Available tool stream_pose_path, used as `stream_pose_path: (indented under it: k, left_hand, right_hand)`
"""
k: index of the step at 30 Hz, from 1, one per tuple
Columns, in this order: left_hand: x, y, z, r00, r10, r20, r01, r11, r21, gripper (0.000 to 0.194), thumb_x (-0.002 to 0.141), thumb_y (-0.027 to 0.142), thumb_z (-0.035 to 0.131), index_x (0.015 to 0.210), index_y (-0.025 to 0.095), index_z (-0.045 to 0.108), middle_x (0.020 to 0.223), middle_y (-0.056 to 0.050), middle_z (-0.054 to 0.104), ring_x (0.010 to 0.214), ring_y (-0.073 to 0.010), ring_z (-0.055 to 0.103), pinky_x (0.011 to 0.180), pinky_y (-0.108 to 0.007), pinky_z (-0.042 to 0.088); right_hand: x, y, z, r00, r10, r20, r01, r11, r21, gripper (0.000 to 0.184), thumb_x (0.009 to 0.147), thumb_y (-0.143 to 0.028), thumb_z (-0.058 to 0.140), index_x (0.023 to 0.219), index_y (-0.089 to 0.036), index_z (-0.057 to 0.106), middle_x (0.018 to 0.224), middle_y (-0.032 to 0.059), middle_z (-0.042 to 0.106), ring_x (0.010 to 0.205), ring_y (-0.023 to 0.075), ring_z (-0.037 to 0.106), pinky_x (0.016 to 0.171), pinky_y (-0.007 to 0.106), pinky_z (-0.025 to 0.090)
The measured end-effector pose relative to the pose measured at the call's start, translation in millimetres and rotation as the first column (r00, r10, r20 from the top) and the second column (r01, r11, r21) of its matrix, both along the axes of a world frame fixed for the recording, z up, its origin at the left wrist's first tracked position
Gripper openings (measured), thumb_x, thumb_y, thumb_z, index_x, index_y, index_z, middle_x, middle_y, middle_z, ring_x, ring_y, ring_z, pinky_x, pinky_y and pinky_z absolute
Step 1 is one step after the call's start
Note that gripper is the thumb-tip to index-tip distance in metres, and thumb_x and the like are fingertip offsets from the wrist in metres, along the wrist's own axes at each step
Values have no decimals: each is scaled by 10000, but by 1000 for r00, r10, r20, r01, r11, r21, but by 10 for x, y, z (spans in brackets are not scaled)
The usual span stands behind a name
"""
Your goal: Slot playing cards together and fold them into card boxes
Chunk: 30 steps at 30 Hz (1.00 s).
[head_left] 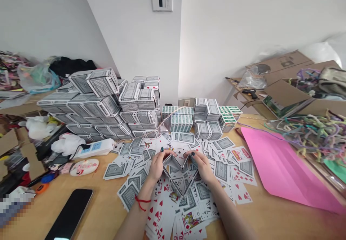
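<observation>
Between my two hands stands a heart-shaped frame of folded playing cards [173, 183], its point toward me. My left hand [157, 163] is closed on its upper left lobe, fingers along the card edge. On the other side my right hand [200, 165] pinches the upper right lobe. Loose playing cards [159, 214], some face up and some face down, lie spread under and around the frame. A red string bracelet [142, 201] circles my left wrist.
Card-built blocks [94, 106] are stacked high at the back left, with green-edged card boxes [181, 123] beside them. A phone [70, 214], a power strip [94, 148] and a computer mouse [85, 167] lie left. Pink paper [281, 175] and pipe cleaners [310, 135] occupy the right.
</observation>
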State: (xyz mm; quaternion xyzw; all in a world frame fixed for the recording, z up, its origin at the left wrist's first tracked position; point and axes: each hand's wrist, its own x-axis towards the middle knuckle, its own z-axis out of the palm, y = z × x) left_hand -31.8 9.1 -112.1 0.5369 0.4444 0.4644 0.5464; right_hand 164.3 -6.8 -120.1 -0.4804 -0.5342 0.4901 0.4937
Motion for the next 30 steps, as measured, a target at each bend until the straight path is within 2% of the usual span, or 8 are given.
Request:
stream_pose_path:
  k: [5, 8, 12, 15, 17, 19, 24, 30]
  left_hand:
    - [7, -11, 34, 999, -29, 29, 30, 999, -31, 505, 859, 424, 267, 827, 127, 674, 865, -104, 693, 848, -227, 620, 820, -351, 455]
    - [-5, -10, -5, 999, -25, 44, 27, 999, -45, 527, 861, 432, 250, 863, 121, 676, 894, -105, 691, 854, -229, 617, 812, -349, 455]
    - [-9, -9, -27, 999, 4, 34, -2, 998, -55, 526, 866, 426, 242, 859, 132, 678, 895, -96, 687, 833, -223, 614, 783, -339, 458]
    - [-4, -11, -16, 1000, 12, 9, -11, 1000, -22, 520, 865, 427, 247, 802, 136, 673, 884, -94, 681, 822, -220, 604, 775, -335, 451]
    - [-1, -12, -13, 1000, 6, 13, -6, 1000, -12, 516, 870, 424, 237, 785, 139, 659, 863, -86, 676, 809, -212, 598, 774, -331, 447]
    - [4, -14, -16, 999, -10, 37, 11, 1000, -23, 498, 873, 420, 232, 797, 142, 639, 827, -77, 669, 792, -204, 595, 766, -326, 447]
    - [19, -28, 11, 997, -36, 71, 40, 998, -50, 352, 860, 414, 332, 817, 164, 575, 837, -61, 666, 811, -194, 597, 780, -313, 442]
    - [-48, -48, 112, 989, -120, -87, 123, 992, 23, 332, 867, 324, 322, 900, 170, 615, 1043, -63, 623, 1024, -206, 527, 924, -321, 368]
  right_hand:
    - [7, 20, -31, 1000, 2, 31, -2, 1000, 20, 385, 850, -449, 393, 835, -171, 658, 807, 66, 665, 765, 210, 598, 731, 337, 468]
    - [15, -24, 38, 981, -117, 153, 95, 985, 143, 388, 877, -417, 344, 985, -184, 633, 991, 92, 652, 947, 242, 579, 853, 389, 436]
    - [-110, -308, 286, 880, -297, 372, 70, 853, 517, 381, 848, -280, 373, 1188, -178, 512, 1197, 120, 547, 1167, 281, 437, 963, 499, 340]
    - [-331, -610, 389, 823, -315, 473, -144, 690, 710, 336, 772, -162, 421, 1086, -171, 541, 966, 101, 634, 992, 261, 549, 940, 530, 356]
    - [-482, -749, 356, 748, -343, 568, -244, 655, 716, 232, 744, -135, 460, 938, -187, 575, 791, 67, 640, 801, 225, 585, 894, 511, 393]
    - [-597, -800, 266, 666, -381, 641, -286, 664, 691, 156, 765, -149, 465, 870, -188, 575, 693, 47, 618, 648, 183, 563, 803, 451, 436]
    - [-694, -699, 55, 531, -460, 712, -288, 692, 662, 232, 822, -134, 475, 1041, -107, 547, 715, 69, 644, 605, 164, 559, 630, 341, 396]
    - [-688, -650, -12, 538, -415, 734, -335, 694, 637, 318, 811, -39, 435, 1116, -67, 519, 578, 19, 604, 509, 138, 513, 593, 327, 339]
